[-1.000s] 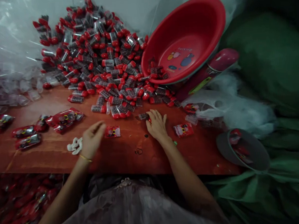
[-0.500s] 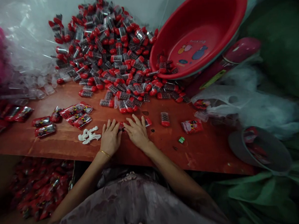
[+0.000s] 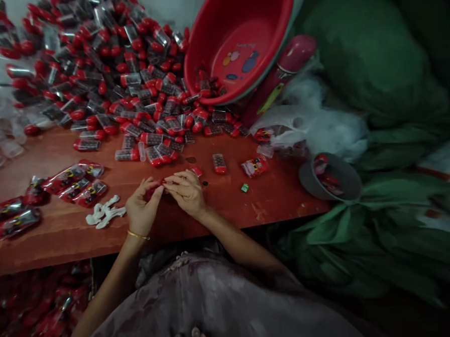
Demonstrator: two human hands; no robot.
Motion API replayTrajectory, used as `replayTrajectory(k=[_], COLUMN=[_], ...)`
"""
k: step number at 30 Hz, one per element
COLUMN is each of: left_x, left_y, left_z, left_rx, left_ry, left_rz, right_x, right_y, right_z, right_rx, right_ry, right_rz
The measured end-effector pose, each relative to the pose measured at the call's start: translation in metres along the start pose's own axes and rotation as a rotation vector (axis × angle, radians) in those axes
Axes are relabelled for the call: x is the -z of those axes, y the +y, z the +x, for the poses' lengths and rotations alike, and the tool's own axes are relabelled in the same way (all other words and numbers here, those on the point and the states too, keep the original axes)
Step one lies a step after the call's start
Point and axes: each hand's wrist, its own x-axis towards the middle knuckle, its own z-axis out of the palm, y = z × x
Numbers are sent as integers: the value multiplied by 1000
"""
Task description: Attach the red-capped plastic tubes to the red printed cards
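My left hand [image 3: 143, 205], with a gold bangle at its wrist, pinches a small red packet [image 3: 151, 193] just above the table's front part. The fingers of my right hand [image 3: 186, 193] close on the packet's other end, and the two hands cover most of it. Just beyond my right fingers another red piece [image 3: 196, 171] lies partly hidden. A clear tube with a red cap and dark contents [image 3: 219, 164] rests farther right. White string-like pieces [image 3: 104, 211] lie left of my left hand, near several filled red packets [image 3: 77, 184].
A large heap of red-capped tubes [image 3: 130, 83] covers the back. A red basin [image 3: 237, 42] leans at the back right, beside a pink flask [image 3: 298, 54]. A grey bowl [image 3: 309, 184] with red packets stands at the table's right edge. A green scrap [image 3: 244, 187] lies nearby.
The view has swung right, so the table's contents sit farther left. My hands, flat over the red packet before, have lifted and now pinch it between their fingers.
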Motion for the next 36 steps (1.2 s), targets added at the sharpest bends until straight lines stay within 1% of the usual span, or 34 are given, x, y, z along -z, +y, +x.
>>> replayTrajectory(k=[2, 3, 5, 6, 8, 10, 11, 13, 15, 16, 19, 22, 25, 27, 30, 32, 34, 36], left_x=[-3, -5, -8, -9, -11, -11, -12, -12, -12, -12, -15, -19, -23, -24, -25, -24, -22, -21], left_y=[10, 15, 25, 29, 33, 34, 33, 30, 28, 28, 28, 27, 26, 26, 25, 26, 28, 31], left_z=[1, 1, 0, 0, -1, -1, -1, -2, -3, -4, -7, -8, -9, -11, -15, -15, -12, -8], left_rx=[84, 121, 149, 142, 98, 57, 45, 22, -6, -20, -48, 1, 169, 298, 406, 454, 516, 571], left_ry=[39, 33, -28, -66, -98, -99, -100, -113, -127, -132, -151, -126, -74, -93, -102, -49, 12, 55], left_rz=[-188, -238, -266, -265, -259, -237, -219, -164, -101, -70, 4, -35, -276, -469, -630, -675, -700, -706], right_x=[8, 12, 18, 20, 23, 25, 26, 29, 32, 32, 30, 23, 17, 13, 10, 12, 17, 24], right_y=[-1, -1, -2, -2, -2, -1, 0, 0, -1, -2, -8, -13, -16, -17, -18, -15, -8, 1], right_z=[-3, -4, -7, -8, -10, -10, -10, -9, -9, -9, -10, -11, -12, -13, -14, -12, -7, -2], right_rx=[-47, -66, -88, -96, -146, -255, -314, -393, -406, -405, -424, -427, -400, -399, -402, -389, -364, -354], right_ry=[71, 98, 122, 127, 149, 159, 137, 46, -38, -46, 35, 117, 146, 158, 133, 82, 28, -7], right_rz=[29, 39, 70, 98, 192, 343, 431, 597, 688, 690, 577, 472, 456, 451, 406, 306, 123, -113])
